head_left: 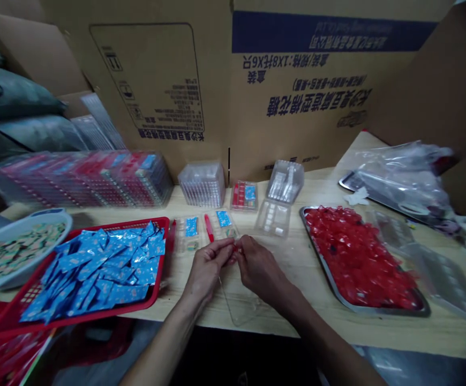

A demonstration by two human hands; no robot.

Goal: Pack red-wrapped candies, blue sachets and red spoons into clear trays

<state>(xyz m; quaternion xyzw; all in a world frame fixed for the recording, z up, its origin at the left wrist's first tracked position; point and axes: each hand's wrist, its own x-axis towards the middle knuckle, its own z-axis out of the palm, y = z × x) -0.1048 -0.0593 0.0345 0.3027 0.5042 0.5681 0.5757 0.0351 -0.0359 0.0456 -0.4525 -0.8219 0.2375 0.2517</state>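
Observation:
My left hand and my right hand meet at the middle of the table, fingertips pinched together. Between them shows a small red wrapped piece, mostly covered by the fingers. Under my hands lies a clear plastic tray, partly hidden by my wrists. Just beyond my left hand, two clear trays hold a blue packet and another blue packet. A red stick-like item lies in the right one of these trays. An open clear plastic box stands beyond my right hand.
At left are a red basket of blue packets and a pale blue bowl of small pieces. A metal tray of red wrapped pieces lies right. Stacked filled boxes, stacked clear boxes and a large carton line the back.

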